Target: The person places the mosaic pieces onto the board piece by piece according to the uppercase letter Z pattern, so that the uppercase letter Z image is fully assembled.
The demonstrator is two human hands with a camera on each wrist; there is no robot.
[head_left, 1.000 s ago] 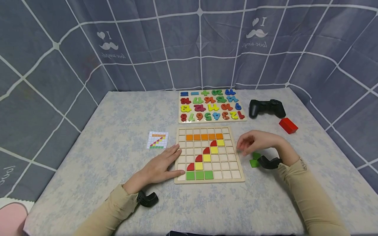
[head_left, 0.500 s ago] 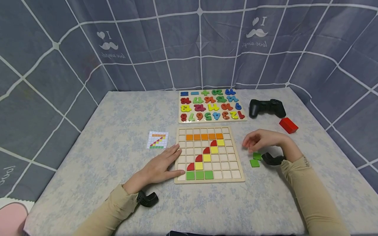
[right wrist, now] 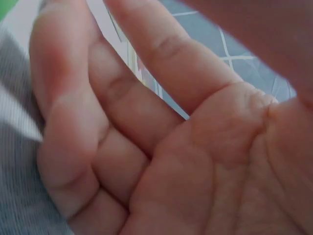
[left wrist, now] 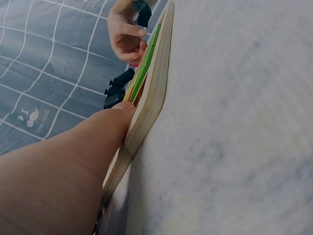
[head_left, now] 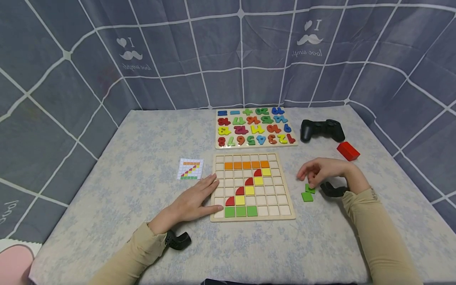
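My left hand (head_left: 194, 201) lies with straight fingers on the left edge of a wooden grid board (head_left: 290, 213). Its thumb rests near the bottom-left cell, beside a row of green square tiles (head_left: 240, 211). Above that row, red quarter-round tiles (head_left: 240, 191) and yellow square tiles (head_left: 249, 190) climb in a diagonal to a row of orange tiles (head_left: 246, 165). My right hand (head_left: 322, 169) hovers right of the board with loosely bent fingers. Its thumb tip is over one loose green tile (head_left: 311, 190); whether it touches is unclear. Another green tile (head_left: 307, 197) lies just in front.
A pattern card (head_left: 190, 169) lies left of the board. Behind the board is a number puzzle (head_left: 254, 128). A black game controller (head_left: 322, 130) and a red block (head_left: 348, 151) are at the back right. Patterned curtains (head_left: 221, 51) enclose the table.
My right hand has moved rightward from the board's right edge to above the loose green tiles, and its thumb has come down over the rear one. The left hand has stayed put.
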